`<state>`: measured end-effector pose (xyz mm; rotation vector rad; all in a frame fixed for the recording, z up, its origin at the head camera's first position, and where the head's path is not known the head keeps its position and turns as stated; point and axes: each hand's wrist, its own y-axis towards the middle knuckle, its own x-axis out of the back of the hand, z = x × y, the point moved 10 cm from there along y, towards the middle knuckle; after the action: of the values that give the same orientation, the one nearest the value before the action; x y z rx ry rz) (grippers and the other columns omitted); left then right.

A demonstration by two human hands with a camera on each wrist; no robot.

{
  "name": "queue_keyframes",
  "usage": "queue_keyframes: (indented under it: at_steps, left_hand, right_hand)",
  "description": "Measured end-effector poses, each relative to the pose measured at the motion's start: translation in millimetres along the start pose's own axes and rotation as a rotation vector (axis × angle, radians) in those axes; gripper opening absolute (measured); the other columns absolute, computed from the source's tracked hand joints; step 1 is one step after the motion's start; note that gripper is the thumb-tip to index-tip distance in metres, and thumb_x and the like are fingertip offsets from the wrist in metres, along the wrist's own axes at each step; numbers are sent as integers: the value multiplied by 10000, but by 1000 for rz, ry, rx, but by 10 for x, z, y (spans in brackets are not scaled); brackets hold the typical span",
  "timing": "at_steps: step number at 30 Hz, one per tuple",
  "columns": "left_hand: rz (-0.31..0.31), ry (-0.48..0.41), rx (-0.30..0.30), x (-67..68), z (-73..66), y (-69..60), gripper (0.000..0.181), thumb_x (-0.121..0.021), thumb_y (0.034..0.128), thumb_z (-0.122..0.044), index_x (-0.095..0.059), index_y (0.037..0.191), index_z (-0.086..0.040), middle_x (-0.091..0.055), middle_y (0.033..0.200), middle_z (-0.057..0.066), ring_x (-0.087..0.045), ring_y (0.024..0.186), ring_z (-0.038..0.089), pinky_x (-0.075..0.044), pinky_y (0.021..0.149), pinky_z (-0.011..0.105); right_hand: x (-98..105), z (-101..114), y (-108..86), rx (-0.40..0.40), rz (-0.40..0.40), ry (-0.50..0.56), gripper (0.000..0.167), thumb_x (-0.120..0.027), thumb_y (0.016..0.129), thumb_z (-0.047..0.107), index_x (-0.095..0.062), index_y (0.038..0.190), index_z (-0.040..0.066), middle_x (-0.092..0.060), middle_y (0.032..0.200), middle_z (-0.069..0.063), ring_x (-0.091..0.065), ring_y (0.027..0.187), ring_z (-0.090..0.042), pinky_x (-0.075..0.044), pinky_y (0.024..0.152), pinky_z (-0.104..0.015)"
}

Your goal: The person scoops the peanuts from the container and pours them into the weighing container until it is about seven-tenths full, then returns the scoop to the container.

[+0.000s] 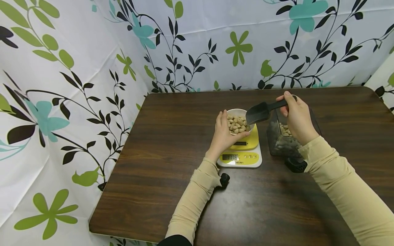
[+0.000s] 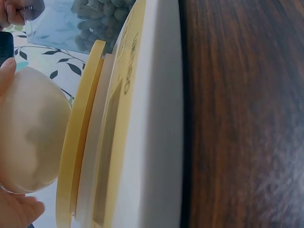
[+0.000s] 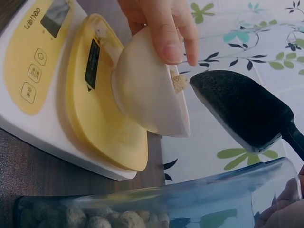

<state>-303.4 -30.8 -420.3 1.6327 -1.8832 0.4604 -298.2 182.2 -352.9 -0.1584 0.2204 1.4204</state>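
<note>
A small white bowl point(image 3: 145, 92) of pale beige, nut-like pieces point(image 1: 237, 123) stands on the yellow plate of a kitchen scale point(image 1: 240, 160). My left hand point(image 1: 224, 133) grips the bowl, thumb at the near side and fingers round the far left. In my right hand point(image 1: 294, 118) is the handle of a black scoop point(image 1: 258, 112); its tip hangs at the bowl's right rim. No pieces show in the scoop. Below the right hand stands a clear plastic container point(image 1: 277, 147) holding more of the same pieces, partly hidden by the hand.
The brown wooden table point(image 1: 147, 171) ends at the far edge against a white curtain point(image 1: 197, 20) printed with leaves and flowers. A black wrist device point(image 1: 296, 165) sits under the right cuff, and another point(image 1: 224, 180) beside the left cuff.
</note>
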Motion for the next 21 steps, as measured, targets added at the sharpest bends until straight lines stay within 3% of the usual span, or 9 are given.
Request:
queue_keyframes:
  at_steps: [6, 12, 16, 21]
  left_hand:
    - [-36, 27, -33, 69, -96, 15, 1145, -747, 702, -547, -13, 1518, -218, -40, 1578, 79, -2, 1466, 275, -234, 1129, 528]
    - [-37, 6, -94, 123, -373, 74, 1120, -742, 704, -553, -35, 1516, -243, -37, 1582, 33, 16, 1470, 233, -211, 1136, 536]
    - [10, 14, -128, 53, -594, 85, 1104, -724, 713, -570, -18, 1511, -279, -3, 1583, -3, 32, 1471, 192, -205, 1150, 502]
    - [82, 12, -178, -150, -858, 49, 1068, -695, 745, -571, 14, 1501, -311, 39, 1583, -32, 34, 1471, 162, -227, 1154, 455]
  right_hand:
    - [10, 95, -26, -11, 18, 87, 294, -519, 931, 393, -605, 946, 112, -378, 539, 56, -303, 523, -96, -197, 548, -248]
    - [111, 350, -37, 75, 4, 273, 274, -497, 960, 293, -604, 901, 48, -397, 508, 22, -324, 488, -97, -209, 543, -211]
    - [223, 475, -50, 129, -19, 344, 293, -482, 967, 270, -598, 888, 13, -402, 517, 6, -326, 479, -95, -221, 528, -189]
    - [439, 542, -76, 163, -63, 436, 331, -492, 955, 283, -592, 885, -25, -414, 515, -21, -321, 465, -106, -193, 486, -198]
